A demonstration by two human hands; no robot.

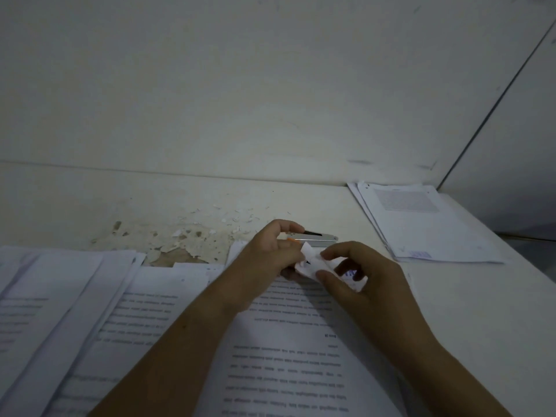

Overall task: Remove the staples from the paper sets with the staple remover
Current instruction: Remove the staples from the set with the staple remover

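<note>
**Both hands at the folded corner, remover just behind**

Nearest me, the paper set (285, 365) lies flat on the desk (469, 320), its printed lines upside down to me and its lower part running out of the bottom of the view. Both of my forearms cross it. To its left, loose sheets (54, 299) overlap one another in a fan and run off the left edge.

At the far end of the set, its corner (311, 261) is folded up and crumpled. My right hand (358, 275) pinches that corner between thumb and curled fingers. My left hand (267, 254) is curled too: its fingers sit at the left side of the same corner, and its forefinger hooks over the near end of the staple remover (316, 238). The remover is a slim silver bar with a small orange part by my fingers, and it points right, just behind the corner. I cannot tell whether it is lifted or resting on the desk.

Right of my right hand, bare white desk runs out to the slanting right edge.

Beyond my hands, a peeled patch (186, 245) mars the surface, and paper scraps (234, 219) are scattered past it. Far right, a stack of sheets (421, 227) lies near the corner where the wall (270, 85) meets a partition (517, 152).
</note>
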